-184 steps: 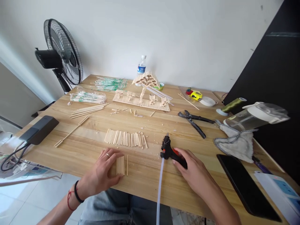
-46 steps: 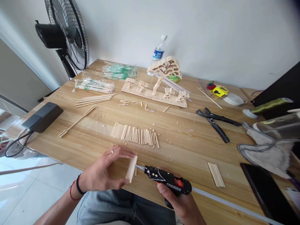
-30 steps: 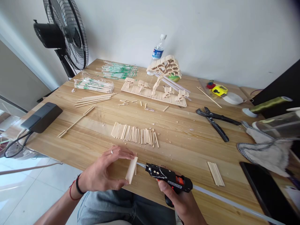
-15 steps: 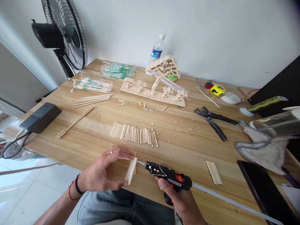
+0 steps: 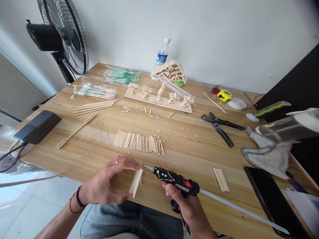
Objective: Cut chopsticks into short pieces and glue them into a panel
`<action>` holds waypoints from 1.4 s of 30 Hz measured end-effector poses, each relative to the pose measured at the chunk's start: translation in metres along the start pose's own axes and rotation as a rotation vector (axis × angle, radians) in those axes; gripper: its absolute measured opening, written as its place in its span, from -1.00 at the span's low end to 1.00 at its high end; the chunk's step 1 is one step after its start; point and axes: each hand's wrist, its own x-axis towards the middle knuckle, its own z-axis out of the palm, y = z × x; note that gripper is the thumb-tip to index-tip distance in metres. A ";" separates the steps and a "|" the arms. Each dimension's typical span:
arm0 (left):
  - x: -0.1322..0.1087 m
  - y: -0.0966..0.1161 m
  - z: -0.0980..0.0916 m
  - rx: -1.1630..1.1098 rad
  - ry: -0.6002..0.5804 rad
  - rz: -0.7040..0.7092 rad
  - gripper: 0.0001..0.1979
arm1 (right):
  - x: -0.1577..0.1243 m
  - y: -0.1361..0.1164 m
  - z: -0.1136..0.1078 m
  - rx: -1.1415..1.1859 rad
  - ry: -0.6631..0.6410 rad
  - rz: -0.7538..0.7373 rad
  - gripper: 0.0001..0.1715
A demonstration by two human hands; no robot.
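My left hand (image 5: 109, 182) grips a small panel of joined wooden sticks (image 5: 136, 183) by its two ends, between thumb and fingers, tilted on edge over the table's front. One thin stick (image 5: 141, 176) stands just right of that panel. My right hand (image 5: 183, 202) is wrapped round the handle of a black glue gun (image 5: 174, 182). Its nozzle points left, a little apart from the panel's upper end, and a long clear glue stick (image 5: 239, 206) runs out of its back. Beyond my hands lies a row of short cut sticks (image 5: 137, 142).
A stick-built tree model (image 5: 159, 99) stands at the back, before a bottle (image 5: 161, 57). Pliers (image 5: 219, 126), a cloth (image 5: 267, 152), a phone (image 5: 276, 199) and another stick panel (image 5: 221, 179) lie right. A black adapter (image 5: 38, 126) and bagged sticks (image 5: 96, 90) are left.
The glue gun's nozzle has drawn back slightly from the panel's upper end. The whole view has shifted a little, so the table's things appear further left.
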 end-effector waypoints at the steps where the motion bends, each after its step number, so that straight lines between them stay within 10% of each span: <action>1: 0.000 0.000 0.000 0.002 -0.001 -0.018 -0.31 | 0.001 -0.002 0.000 0.015 -0.032 -0.016 -0.35; 6: 0.002 0.005 -0.001 0.020 0.063 -0.052 -0.32 | 0.010 -0.017 -0.020 -0.038 -0.069 -0.105 -0.36; 13: -0.001 0.007 0.003 0.110 0.111 -0.059 -0.32 | 0.045 -0.006 -0.079 -0.704 0.181 -0.265 -0.55; 21: -0.003 0.009 0.007 0.174 0.117 -0.084 -0.33 | 0.042 0.008 -0.106 -0.784 0.020 -0.240 -0.65; 27: -0.002 0.008 0.013 0.248 0.112 -0.090 -0.29 | 0.028 -0.028 -0.059 -0.768 0.119 -0.323 -0.71; 33: 0.000 0.005 0.021 0.356 0.146 -0.071 -0.31 | 0.033 -0.043 0.021 -0.761 -0.230 -0.313 -0.41; 42: 0.002 0.003 0.023 0.372 0.108 -0.081 -0.38 | 0.041 -0.036 0.032 -0.732 -0.246 -0.287 -0.37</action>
